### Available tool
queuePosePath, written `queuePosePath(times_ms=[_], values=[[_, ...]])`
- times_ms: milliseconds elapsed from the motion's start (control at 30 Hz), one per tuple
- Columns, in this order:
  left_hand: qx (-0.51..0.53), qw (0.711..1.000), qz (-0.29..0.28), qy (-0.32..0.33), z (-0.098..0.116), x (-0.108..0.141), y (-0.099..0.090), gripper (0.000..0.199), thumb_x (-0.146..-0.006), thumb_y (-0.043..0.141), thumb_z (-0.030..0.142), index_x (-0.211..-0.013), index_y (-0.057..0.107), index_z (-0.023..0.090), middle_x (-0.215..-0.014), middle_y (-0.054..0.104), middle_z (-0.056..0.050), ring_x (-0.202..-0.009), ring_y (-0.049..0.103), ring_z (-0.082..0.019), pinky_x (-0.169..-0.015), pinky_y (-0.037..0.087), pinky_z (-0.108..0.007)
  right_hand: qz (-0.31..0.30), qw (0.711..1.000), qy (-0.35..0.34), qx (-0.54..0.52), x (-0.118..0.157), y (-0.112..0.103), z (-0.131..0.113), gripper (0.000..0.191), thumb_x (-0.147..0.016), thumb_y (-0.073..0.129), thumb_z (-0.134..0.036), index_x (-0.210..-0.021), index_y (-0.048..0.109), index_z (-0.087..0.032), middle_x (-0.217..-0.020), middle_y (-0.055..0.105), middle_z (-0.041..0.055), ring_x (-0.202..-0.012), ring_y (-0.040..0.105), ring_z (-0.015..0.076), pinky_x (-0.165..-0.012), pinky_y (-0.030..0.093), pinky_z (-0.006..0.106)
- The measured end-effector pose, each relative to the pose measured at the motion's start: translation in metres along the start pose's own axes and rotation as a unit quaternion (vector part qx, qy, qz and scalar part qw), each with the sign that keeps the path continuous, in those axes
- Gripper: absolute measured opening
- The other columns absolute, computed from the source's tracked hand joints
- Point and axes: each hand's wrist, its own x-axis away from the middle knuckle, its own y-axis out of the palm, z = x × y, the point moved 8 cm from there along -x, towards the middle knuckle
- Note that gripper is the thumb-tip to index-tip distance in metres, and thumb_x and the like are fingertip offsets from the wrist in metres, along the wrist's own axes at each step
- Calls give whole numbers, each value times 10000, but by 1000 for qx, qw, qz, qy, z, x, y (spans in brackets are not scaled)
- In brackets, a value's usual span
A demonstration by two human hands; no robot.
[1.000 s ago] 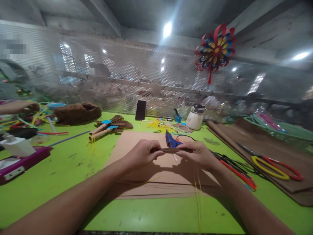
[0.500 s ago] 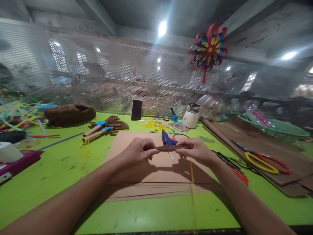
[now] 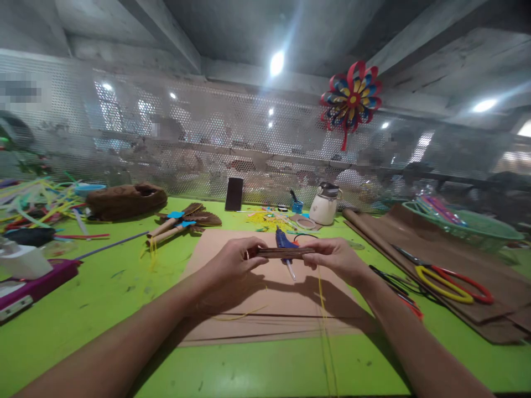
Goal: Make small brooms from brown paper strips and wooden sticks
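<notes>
A narrow stack of folded brown paper (image 3: 285, 253) is held level in front of me, its layered edges facing me. My left hand (image 3: 244, 256) pinches its left end between thumb and fingers. At the other end, my right hand (image 3: 332, 256) is closed on it the same way. Yellow string (image 3: 321, 293) hangs below my right hand down to the table's front edge. Behind the paper lies a blue glue gun (image 3: 284, 239), partly covered by it, with a clear glue stick (image 3: 291, 270) poking out. Under my hands is a stack of light brown cardboard sheets (image 3: 232, 333).
Scissors (image 3: 446, 283) with red and yellow handles lie on brown paper (image 3: 381, 235) at right, near a green basket (image 3: 498, 225). Paper pieces with rolled handles (image 3: 166, 235), a phone (image 3: 234, 193), yellow shreds (image 3: 265, 220) and a white jug (image 3: 323, 205) stand farther back. A purple power strip (image 3: 41, 290) lies left.
The folded paper has tipped so more of its layered edge shows. My left fingers have shifted on its end. The whole view has moved slightly, with things sitting a little lower.
</notes>
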Motion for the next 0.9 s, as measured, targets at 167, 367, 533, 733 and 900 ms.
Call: queuePosePath(times_ms=[167,367,533,733,900], values=[[-24,997,50,-59,-15,6,-5,396,-736,558,204,-1131,554,187,-833,625,-21,-691,555,-146,-632,447,-265,57,998,-23,35,1,-7,-5,193,-693,713,-312,-794,740,-150,-610,643,11,-516,524,98,-526,462,250],[-47,946,290,-138,-40,16,-57,359,-648,523,116,-1002,583,142,-1011,587,-96,-951,563,-218,-796,476,-348,162,985,-58,20,5,-18,-3,240,-712,701,-342,-841,713,-141,-590,635,13,-517,537,114,-515,471,259],[77,955,280,-53,-7,7,-59,198,-724,516,182,-898,607,152,-956,616,-78,-914,579,-190,-802,479,-338,158,986,-49,-6,3,-12,2,277,-678,730,-361,-827,699,-130,-559,627,13,-515,544,124,-497,457,263],[274,944,156,-94,-4,-5,-22,656,-706,684,333,-1285,423,169,-1252,524,-162,-1099,521,-234,-889,437,-377,147,986,-44,-66,4,-7,1,240,-694,735,-327,-840,686,-143,-599,637,9,-534,541,107,-524,439,255],[336,932,-58,-121,1,-5,11,357,-813,583,354,-1081,577,118,-680,615,-35,-650,578,-126,-706,464,-305,156,979,-55,-123,3,-16,-4,220,-693,740,-319,-812,665,-149,-616,640,25,-524,552,115,-498,436,258]])
